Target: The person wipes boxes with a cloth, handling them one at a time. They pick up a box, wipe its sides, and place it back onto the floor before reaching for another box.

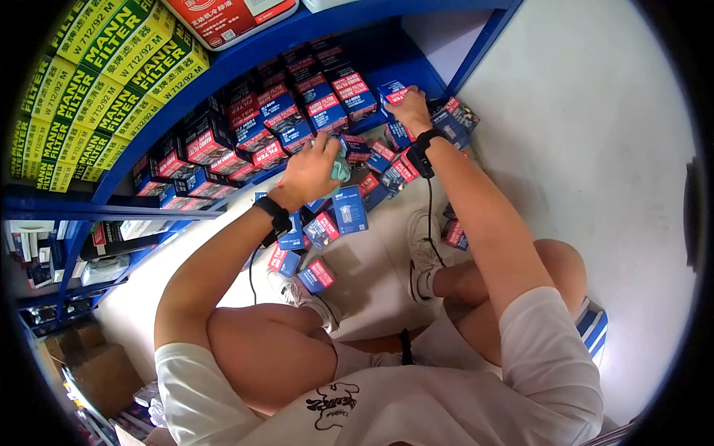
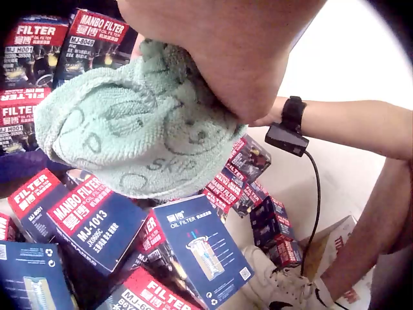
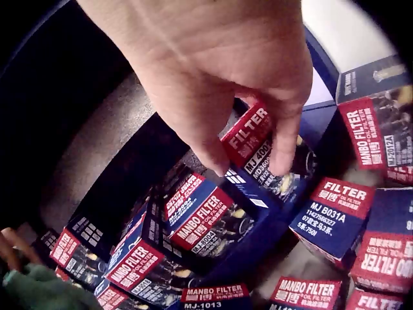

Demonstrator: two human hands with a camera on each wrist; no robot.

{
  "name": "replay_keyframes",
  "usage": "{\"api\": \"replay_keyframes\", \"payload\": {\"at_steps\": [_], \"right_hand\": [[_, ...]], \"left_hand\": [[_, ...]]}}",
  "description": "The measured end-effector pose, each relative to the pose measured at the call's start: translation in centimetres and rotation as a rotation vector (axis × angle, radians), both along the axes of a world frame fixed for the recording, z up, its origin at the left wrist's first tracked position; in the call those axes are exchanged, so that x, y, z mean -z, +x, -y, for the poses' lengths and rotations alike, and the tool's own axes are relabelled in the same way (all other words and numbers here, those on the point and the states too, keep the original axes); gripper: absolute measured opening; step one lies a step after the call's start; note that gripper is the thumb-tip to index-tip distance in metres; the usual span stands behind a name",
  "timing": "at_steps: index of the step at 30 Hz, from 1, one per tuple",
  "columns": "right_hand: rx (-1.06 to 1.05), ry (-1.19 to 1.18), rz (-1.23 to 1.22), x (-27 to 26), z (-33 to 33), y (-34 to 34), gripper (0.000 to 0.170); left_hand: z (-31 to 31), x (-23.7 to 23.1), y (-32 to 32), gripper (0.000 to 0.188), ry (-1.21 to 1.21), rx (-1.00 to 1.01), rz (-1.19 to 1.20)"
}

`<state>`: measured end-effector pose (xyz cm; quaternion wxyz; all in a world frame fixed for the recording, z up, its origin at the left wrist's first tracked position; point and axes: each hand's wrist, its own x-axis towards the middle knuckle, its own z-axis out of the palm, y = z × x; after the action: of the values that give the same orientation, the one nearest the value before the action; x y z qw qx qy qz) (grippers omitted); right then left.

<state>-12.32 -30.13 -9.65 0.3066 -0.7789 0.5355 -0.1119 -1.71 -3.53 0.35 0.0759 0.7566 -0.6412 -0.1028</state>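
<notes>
My right hand grips a blue and red oil filter box at the right end of the low blue shelf. In the right wrist view, thumb and fingers straddle the box, which stands at the shelf's front edge. My left hand holds a bunched pale green cloth by the shelf front. Most of the left hand's fingers are hidden in the left wrist view. Rows of similar filter boxes stand on the shelf, left of the gripped box.
Loose filter boxes lie piled on the floor between the shelf and the person's shoes. More boxes sit right of the right hand. Yellow-green filter boxes and a red jug stand on the shelf above.
</notes>
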Motion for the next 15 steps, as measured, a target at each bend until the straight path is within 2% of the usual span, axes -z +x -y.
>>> {"api": "replay_keyframes", "payload": {"at_steps": [15], "right_hand": [[-0.116,-0.088,0.173,1.9,1.2,1.1,0.081]], "left_hand": [[-0.4,0.1,0.1,0.061,-0.018,0.015,0.032]]}}
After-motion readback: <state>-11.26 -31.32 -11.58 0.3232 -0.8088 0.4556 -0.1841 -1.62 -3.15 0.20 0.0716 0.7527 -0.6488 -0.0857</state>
